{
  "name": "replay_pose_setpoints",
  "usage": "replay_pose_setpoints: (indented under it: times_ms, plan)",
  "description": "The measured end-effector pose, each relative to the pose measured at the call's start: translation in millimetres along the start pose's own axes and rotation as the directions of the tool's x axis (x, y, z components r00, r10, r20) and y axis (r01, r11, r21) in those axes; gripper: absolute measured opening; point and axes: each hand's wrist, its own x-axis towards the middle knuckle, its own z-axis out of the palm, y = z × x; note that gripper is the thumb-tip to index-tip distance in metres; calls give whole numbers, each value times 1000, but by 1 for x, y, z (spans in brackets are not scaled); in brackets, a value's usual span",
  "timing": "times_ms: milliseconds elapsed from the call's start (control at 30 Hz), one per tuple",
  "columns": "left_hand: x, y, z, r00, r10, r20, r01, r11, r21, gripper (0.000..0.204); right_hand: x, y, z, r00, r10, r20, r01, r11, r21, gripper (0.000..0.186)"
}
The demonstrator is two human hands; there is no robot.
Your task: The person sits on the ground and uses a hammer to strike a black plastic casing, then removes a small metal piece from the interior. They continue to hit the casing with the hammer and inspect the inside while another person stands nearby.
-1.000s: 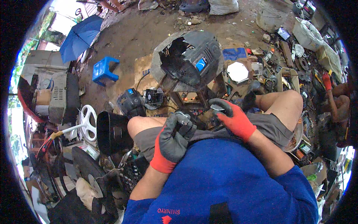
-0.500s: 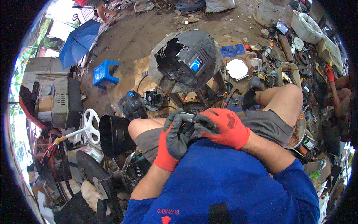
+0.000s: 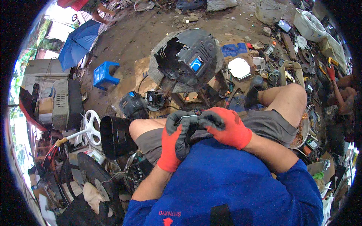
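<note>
Both my hands wear red gloves with dark grey palms and meet above my lap. Fingers of my left hand [image 3: 175, 137] are curled round a small dark piece with a thin shiny edge [image 3: 189, 117]; its kind is too small to make out. My right hand [image 3: 226, 127] pinches at the right end of the same piece, and its fingertips are partly hidden. Beyond my hands, a broken black plastic housing [image 3: 203, 75] with a blue label rests on a rough grey block [image 3: 156, 77].
A black housing [image 3: 132, 105] and a small black motor-like part [image 3: 154, 100] lie near my left knee. A black bin [image 3: 113, 135], a white wheel [image 3: 92, 126] and a blue stool [image 3: 105, 75] are leftward. Scrap and a hammer [image 3: 232, 94] lie rightward. Another person's red-gloved hand [image 3: 330, 71] shows far right.
My hands have shifted slightly and the small piece is turned, its shiny edge now lying flatter. At the far right, the other person's gloved hand has moved up slightly.
</note>
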Motion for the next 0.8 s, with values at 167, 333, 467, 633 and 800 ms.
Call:
replay_pose_setpoints:
  times_ms: [167, 333, 467, 633, 800]
  plan:
    - [-2, -1, -4, 960, 258, 109, -277, 930, 242, 28, 2, 11, 0, 874, 388, 293, -486, 704, 518, 23]
    - [-11, 9, 2, 950, 298, 94, -313, 900, 303, 31, -5, 7, -5, 986, -168, -25, 168, 985, 33, 32]
    - [-10, 8, -1, 994, 92, 51, -100, 980, 172, 33, -4, 4, -9, 939, -344, -18, 336, 926, -171, 41]
    - [-7, 5, 4, 1000, 12, -6, -12, 997, -71, 29, -5, 9, -1, 996, 52, 68, -76, 897, 436, 38]
    - [-6, 4, 6, 1000, 6, -11, -8, 991, -136, 30, -8, 4, -5, 1000, -29, 10, 26, 975, 221, 37]
